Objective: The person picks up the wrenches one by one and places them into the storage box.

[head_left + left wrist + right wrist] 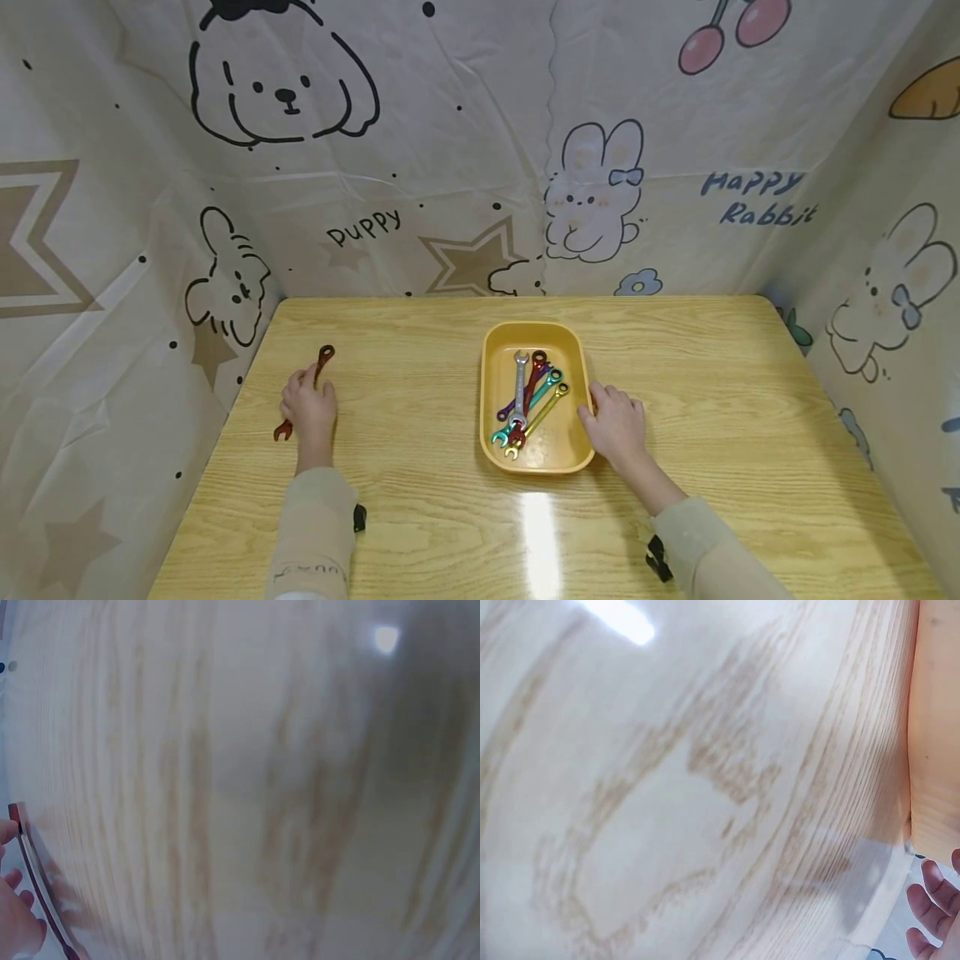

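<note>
At the left of the table my left hand (310,404) lies over a dark red wrench (324,360), its fingers gripping the middle. The ring end sticks out ahead of the hand and the open end behind it. In the left wrist view, fingertips meet the red wrench (43,894) close above the wood. My right hand (618,421) rests at the right rim of a yellow tray (573,450), thumb over the edge, other fingers loosely bent outside. Inside lie a silver wrench (520,387), a teal wrench (542,390), a yellow wrench (546,414), plus red and purple ones, overlapping.
The wood-grain table (412,400) runs back to a printed cloth wall (450,167), with cloth on both sides too. A dark strap piece (360,517) shows at the left cuff and another dark piece (658,558) at the right.
</note>
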Motion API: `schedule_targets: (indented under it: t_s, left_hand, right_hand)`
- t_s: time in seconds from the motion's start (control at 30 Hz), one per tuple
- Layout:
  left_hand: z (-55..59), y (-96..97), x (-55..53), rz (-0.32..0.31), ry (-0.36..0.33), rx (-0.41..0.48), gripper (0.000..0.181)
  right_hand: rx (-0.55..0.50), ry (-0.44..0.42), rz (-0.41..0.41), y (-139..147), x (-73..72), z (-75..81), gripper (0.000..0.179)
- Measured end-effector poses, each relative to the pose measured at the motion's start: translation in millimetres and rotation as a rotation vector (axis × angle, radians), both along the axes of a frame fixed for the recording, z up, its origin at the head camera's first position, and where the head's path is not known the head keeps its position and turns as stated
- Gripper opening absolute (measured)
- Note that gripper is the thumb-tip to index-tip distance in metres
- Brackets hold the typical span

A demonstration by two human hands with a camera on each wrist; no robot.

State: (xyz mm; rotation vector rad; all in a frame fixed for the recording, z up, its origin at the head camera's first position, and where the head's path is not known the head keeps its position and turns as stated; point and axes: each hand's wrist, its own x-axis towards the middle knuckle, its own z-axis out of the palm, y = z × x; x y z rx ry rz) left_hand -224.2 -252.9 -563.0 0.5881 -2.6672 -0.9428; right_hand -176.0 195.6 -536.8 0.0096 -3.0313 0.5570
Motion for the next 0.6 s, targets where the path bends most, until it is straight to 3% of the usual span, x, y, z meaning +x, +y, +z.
schedule_targets:
  t_s: [0.6]
  left_hand:
    - [1.4,-7.2,-3.6,0.028,-0.096,0.056,0.046]
  right_hand:
    - [0.006,0.020,0.002,1.0,-1.0,-3.3,0.029]
